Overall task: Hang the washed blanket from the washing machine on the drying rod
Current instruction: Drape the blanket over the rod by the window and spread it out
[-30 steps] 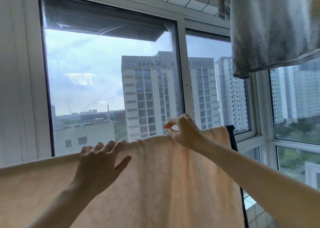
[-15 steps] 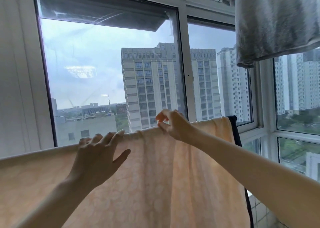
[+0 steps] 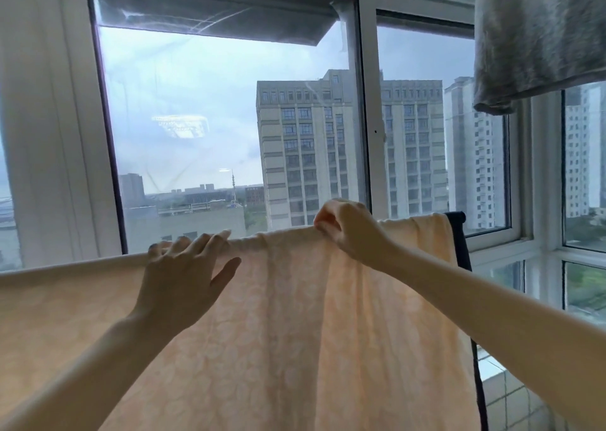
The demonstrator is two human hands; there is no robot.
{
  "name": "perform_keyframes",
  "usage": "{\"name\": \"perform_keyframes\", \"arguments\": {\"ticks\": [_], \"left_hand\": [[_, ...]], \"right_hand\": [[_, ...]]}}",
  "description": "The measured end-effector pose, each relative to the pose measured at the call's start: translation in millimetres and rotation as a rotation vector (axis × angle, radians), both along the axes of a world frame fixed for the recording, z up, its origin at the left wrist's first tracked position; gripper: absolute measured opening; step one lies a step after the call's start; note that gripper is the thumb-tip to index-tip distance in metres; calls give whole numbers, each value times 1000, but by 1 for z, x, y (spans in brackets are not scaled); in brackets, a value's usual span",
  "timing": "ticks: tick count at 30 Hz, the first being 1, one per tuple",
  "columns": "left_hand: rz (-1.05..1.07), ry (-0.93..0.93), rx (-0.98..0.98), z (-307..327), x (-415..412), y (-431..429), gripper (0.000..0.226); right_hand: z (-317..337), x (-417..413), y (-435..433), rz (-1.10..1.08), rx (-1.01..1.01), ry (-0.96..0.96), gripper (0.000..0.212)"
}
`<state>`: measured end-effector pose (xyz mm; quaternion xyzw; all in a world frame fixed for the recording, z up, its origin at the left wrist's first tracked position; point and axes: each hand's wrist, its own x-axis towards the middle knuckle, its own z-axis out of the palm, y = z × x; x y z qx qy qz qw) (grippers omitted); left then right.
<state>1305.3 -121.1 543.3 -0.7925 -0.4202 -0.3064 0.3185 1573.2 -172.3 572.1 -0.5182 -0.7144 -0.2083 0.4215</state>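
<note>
A pale peach blanket [image 3: 295,332] with a faint floral pattern hangs draped over a horizontal drying rod, which it hides along its top edge. My left hand [image 3: 183,273] lies flat against the blanket near the top fold, fingers spread and straight. Further right, my right hand [image 3: 347,230] pinches the blanket's top fold with curled fingers. A dark frame post [image 3: 462,250] of the rack shows at the blanket's right end.
A large window [image 3: 229,119] with white frames stands just behind the rack, with high-rise buildings outside. A grey cloth [image 3: 537,37] hangs from above at the upper right. A tiled ledge [image 3: 511,394] lies at the lower right.
My right hand has shifted slightly right along the top fold and closed its pinch on the cloth. The left hand stays flat on the blanket. The view has tilted a little.
</note>
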Motion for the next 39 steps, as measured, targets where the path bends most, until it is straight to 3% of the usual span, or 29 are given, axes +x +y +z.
{"name": "perform_keyframes", "arguments": {"ticks": [6,15,19,25,30,39], "left_hand": [[1,-58,15,0,17,-13,55],[-94,-34,-59,0,94,-34,58],[-22,-33,-56,0,120,-38,58],[111,8,-16,-7,121,-34,61],[139,8,-12,-8,121,-34,64],[131,18,17,-6,120,-40,64]], "right_hand": [[10,22,4,4,47,105,10],[5,49,2,111,-58,85,11],[8,68,-8,145,8,141,14],[-1,106,-19,165,-75,185,20],[-11,102,-14,192,-95,57,15],[-6,114,-17,66,36,40,11]]}}
